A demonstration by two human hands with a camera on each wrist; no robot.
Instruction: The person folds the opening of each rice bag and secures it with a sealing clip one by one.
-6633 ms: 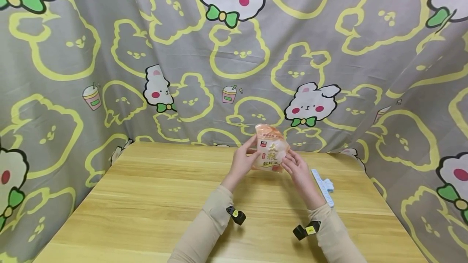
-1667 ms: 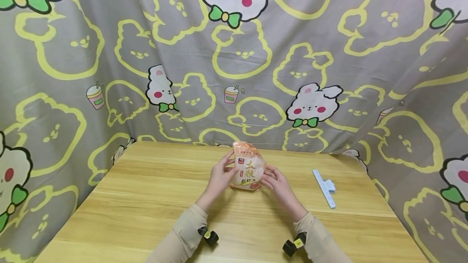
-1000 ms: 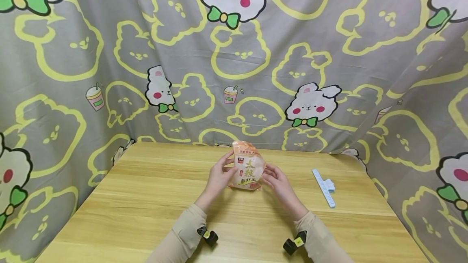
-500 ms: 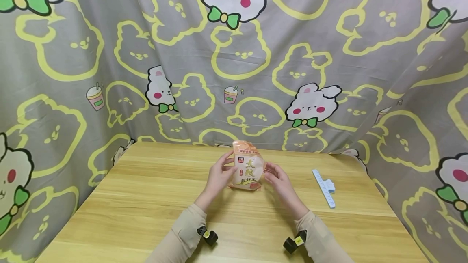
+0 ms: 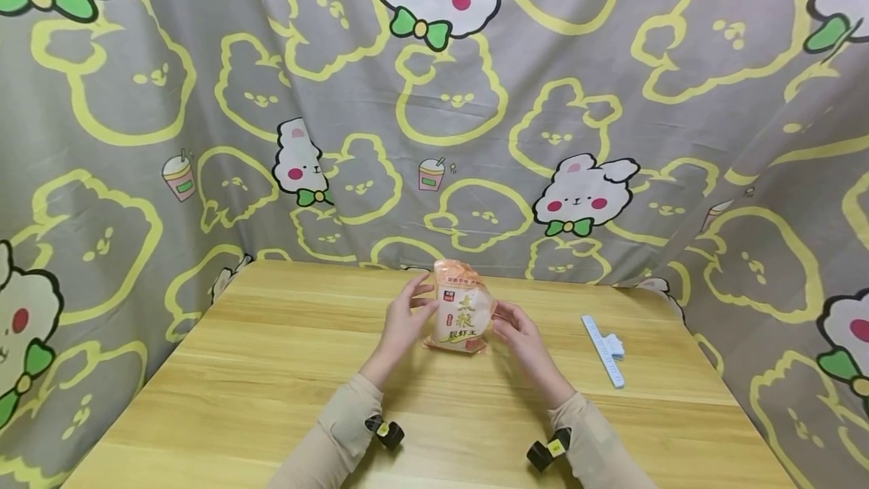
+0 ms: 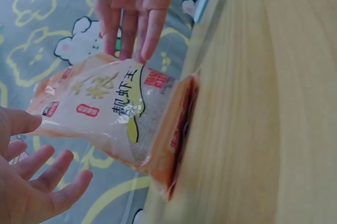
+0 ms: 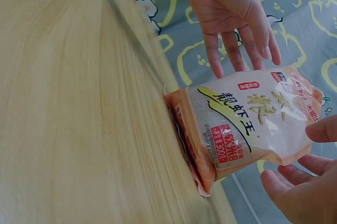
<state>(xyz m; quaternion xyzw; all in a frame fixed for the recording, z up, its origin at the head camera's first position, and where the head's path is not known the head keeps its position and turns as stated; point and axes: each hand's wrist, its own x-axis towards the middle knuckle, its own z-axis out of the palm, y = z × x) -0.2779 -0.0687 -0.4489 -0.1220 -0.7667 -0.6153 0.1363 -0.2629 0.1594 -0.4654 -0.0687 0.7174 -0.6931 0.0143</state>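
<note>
An orange and white plastic bag of rice [image 5: 464,315] stands upright on the wooden table, leaning a little, its orange base on the tabletop. At its left side my left hand [image 5: 405,321] has loosely spread fingers, and in the left wrist view a gap shows between that hand [image 6: 34,182] and the bag [image 6: 110,103]. My right hand [image 5: 519,330] flanks the other side, fingers slightly bent and fingertips right at the bag's edge. The right wrist view shows the right thumb and fingers [image 7: 303,168] around that side without squeezing the bag [image 7: 253,113].
A light blue sealing clip [image 5: 603,351] lies on the wooden table [image 5: 271,368], to the right of my right hand. Behind and beside the table hangs a grey curtain [image 5: 462,119] with cartoon prints. Each wrist carries a small black camera [image 5: 385,432].
Earlier both hands held the rice bag up farther right; it moved left and down onto the table. Since then the left fingers have spread away from it, and the right hand has loosened.
</note>
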